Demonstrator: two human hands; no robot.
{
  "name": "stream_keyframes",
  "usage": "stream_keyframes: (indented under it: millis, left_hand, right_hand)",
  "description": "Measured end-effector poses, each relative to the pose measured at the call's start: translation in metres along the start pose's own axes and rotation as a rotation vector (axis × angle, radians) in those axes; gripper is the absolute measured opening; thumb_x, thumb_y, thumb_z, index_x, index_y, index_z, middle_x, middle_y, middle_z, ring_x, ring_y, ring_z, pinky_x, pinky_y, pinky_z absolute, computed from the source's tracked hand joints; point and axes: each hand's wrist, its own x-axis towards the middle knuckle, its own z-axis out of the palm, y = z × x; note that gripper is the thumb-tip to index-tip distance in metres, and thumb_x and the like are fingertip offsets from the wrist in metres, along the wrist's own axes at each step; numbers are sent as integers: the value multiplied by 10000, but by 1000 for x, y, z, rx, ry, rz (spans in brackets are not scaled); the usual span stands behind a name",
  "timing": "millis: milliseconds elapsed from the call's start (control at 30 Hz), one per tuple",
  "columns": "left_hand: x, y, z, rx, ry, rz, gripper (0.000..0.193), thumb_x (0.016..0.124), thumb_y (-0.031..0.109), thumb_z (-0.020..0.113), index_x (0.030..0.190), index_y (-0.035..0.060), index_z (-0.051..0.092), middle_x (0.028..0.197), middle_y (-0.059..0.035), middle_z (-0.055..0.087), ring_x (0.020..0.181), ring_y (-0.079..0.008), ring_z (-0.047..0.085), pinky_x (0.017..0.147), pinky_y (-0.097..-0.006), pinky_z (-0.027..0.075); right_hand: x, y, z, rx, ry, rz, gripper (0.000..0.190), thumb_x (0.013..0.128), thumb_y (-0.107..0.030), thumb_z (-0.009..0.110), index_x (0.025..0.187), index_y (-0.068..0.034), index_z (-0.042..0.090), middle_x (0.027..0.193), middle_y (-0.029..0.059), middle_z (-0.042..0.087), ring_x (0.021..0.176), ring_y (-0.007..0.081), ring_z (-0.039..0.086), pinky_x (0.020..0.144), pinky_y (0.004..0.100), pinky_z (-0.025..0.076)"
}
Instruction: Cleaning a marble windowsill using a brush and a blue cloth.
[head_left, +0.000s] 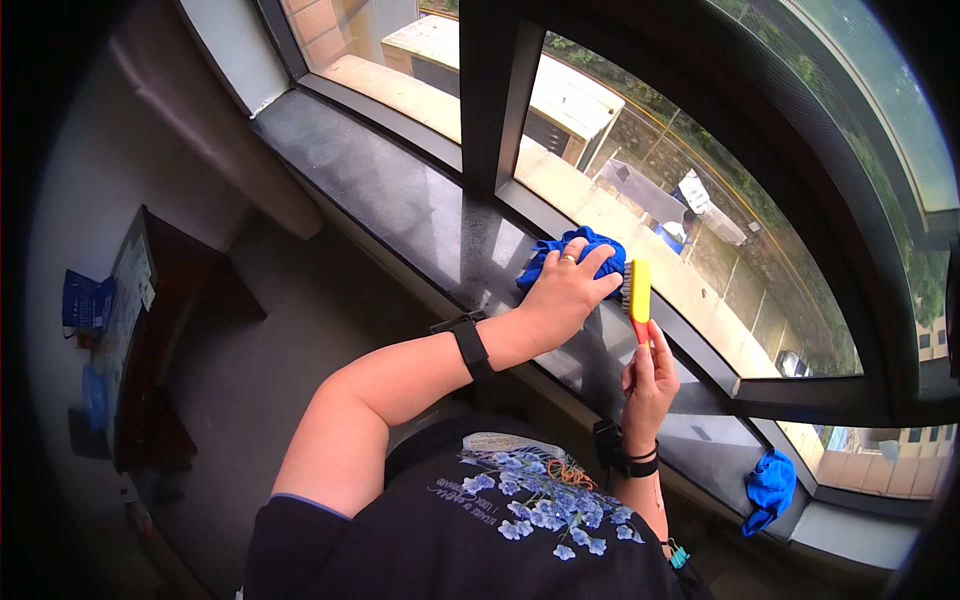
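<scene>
My left hand (568, 289) presses on a crumpled blue cloth (531, 271) on the dark stone windowsill (360, 169), close to the window frame. A ring is on one of its fingers, which grip the cloth. In my right hand (651, 382) is a small brush (640, 291) with a yellow head, a red handle and pale bristles. It points upward, its bristles facing left towards the cloth and my left fingertips. Whether bristles and cloth touch, I cannot tell. A second blue cloth (770, 487) lies bunched at the right end of the sill, partly over its front edge.
The dark window frame (484, 97) runs along the sill's far side, with an opened-looking sash (817, 394) curving above at right. A gathered curtain (225, 142) hangs left. Behind on the left stands a dark wooden desk (176, 255) with a blue bag (86, 300) on it.
</scene>
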Motion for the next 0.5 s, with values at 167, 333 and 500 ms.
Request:
stream_keyframes:
  millis: [167, 333, 500]
  left_hand:
    - [11, -3, 32, 203, -206, 70, 474, 779, 212, 647, 1230, 186, 503, 1342, -113, 352, 1263, -373, 310, 962, -550, 328]
    - [9, -28, 31, 265, -148, 39, 480, 786, 243, 649, 1240, 222, 495, 1314, -109, 401, 1227, -373, 378, 965, -549, 329]
    - [5, -81, 13, 423, -49, -75, 426, 783, 207, 636, 1198, 226, 540, 1292, -110, 424, 1190, -332, 402, 878, -486, 385]
  right_hand:
    - [-1, -2, -4, 16, 48, -12, 362, 936, -93, 505, 1275, 31, 478, 736, -5, 490, 512, 29, 401, 448, 166, 310]
    - [0, -2, 2, 12, 45, -13, 363, 935, -88, 504, 1276, 35, 476, 728, -6, 486, 506, 30, 399, 448, 168, 310]
    - [4, -2, 16, 23, 1, -10, 362, 933, -81, 506, 1277, 28, 481, 725, -8, 481, 503, 30, 396, 447, 169, 306]
